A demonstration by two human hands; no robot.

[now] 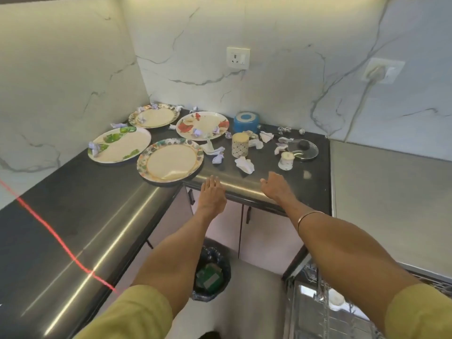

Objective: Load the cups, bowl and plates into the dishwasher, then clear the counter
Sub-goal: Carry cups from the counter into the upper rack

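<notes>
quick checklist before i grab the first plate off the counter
1. Both hands free: left hand and right hand open, empty. Ok.
2. Nearest plate reachable: at the counter edge by the left hand. Ok.
3. Plate clear of scraps: nothing on it. Ok.
4. Red-flower plate clear: crumpled paper on it. Not ok.
5. Dishwasher rack has space: mostly out of view. Cannot tell.

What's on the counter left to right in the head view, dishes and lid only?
Green-leaf plate → purple-rimmed plate at the back → mosaic-rimmed plate at the front edge → red-flower plate → tall patterned cup → small white cup → glass lid.
</notes>
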